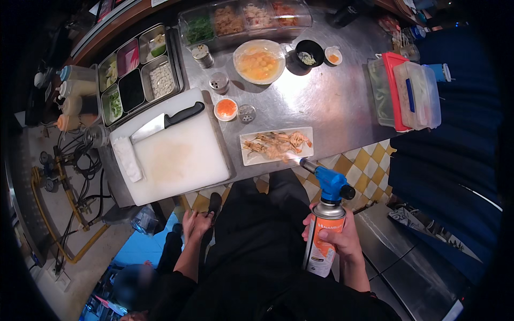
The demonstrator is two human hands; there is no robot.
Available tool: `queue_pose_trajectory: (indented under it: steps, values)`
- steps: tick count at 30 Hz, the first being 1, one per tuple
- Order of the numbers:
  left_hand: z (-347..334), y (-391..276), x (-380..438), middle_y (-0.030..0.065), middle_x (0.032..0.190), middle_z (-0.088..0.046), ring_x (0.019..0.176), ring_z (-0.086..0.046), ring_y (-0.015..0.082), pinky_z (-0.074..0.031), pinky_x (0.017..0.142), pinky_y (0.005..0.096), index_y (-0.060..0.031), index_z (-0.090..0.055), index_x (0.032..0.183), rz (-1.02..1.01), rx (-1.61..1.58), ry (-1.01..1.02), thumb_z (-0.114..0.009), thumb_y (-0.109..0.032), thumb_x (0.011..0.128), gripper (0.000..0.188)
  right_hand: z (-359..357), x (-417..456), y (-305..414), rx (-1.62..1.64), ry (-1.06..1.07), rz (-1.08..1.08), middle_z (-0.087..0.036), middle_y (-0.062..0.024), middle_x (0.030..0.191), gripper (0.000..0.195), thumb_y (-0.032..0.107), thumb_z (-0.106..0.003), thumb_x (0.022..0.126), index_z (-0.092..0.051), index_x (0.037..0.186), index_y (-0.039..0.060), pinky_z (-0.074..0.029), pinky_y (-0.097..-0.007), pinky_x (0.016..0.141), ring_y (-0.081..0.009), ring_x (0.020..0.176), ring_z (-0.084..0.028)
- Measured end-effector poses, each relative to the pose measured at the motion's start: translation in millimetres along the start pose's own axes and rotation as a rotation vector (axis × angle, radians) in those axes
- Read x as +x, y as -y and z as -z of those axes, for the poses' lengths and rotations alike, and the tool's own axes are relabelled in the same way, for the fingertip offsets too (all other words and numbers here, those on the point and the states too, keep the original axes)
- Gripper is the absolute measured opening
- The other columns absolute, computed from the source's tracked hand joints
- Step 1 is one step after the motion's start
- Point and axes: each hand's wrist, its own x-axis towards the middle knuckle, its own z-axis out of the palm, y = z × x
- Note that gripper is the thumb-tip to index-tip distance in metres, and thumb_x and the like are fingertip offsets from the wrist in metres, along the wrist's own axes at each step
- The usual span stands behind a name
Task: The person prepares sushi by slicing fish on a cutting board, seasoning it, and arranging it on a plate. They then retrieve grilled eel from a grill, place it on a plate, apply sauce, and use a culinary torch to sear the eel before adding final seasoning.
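My right hand (337,236) is wrapped around the orange and white gas canister (321,244) of a kitchen blowtorch. Its blue torch head (331,182) points up and left, and a bright flame (292,157) leaves the nozzle at the near edge of a white rectangular plate (247,159). Several cooked prawns (277,142), heads and shells on, lie across that plate at the counter's front edge. Low beside my left leg, my left hand (196,224) hangs with fingers loosely bent and nothing visible in it.
Left of the plate, a chef's knife (164,122) and folded white cloth (128,158) rest on a white cutting board (180,168). Behind are shaker jars (219,82), a bowl of eggs (259,62) and ingredient trays (138,72). Lidded plastic boxes (405,94) stand right. Another person (134,285) is lower left.
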Motion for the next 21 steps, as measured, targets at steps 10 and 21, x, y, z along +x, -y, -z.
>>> queue_pose_trajectory:
  steps: [10,21]
  values:
    - [-23.2,-32.1,18.4,0.0127,0.064,-0.067,0.060,-0.069,0.0230,-0.053,0.060,0.0378,0.0028,-0.070,0.078,-0.080,-0.143,-0.021,-0.067,-0.032,0.099,0.041,11.3,13.6,8.5,-0.008,-0.016,0.025,-0.072,-0.0203,0.100,0.074,0.022,-0.088,0.072,-0.055,0.130,-0.0082,-0.065,-0.0433,0.076,-0.0287,0.082,-0.076]
    - [-141.8,-96.8,-34.3,0.0071,0.070,-0.068,0.057,-0.062,0.0134,-0.051,0.054,0.0303,-0.0009,-0.068,0.098,-0.074,-0.522,-0.180,-0.053,-0.004,0.096,0.016,85.3,47.4,46.0,-0.162,0.299,-0.086,-0.072,-0.0165,0.107,0.063,0.010,-0.087,0.077,-0.057,0.130,-0.0026,-0.063,-0.0422,0.080,-0.0273,0.090,-0.075]
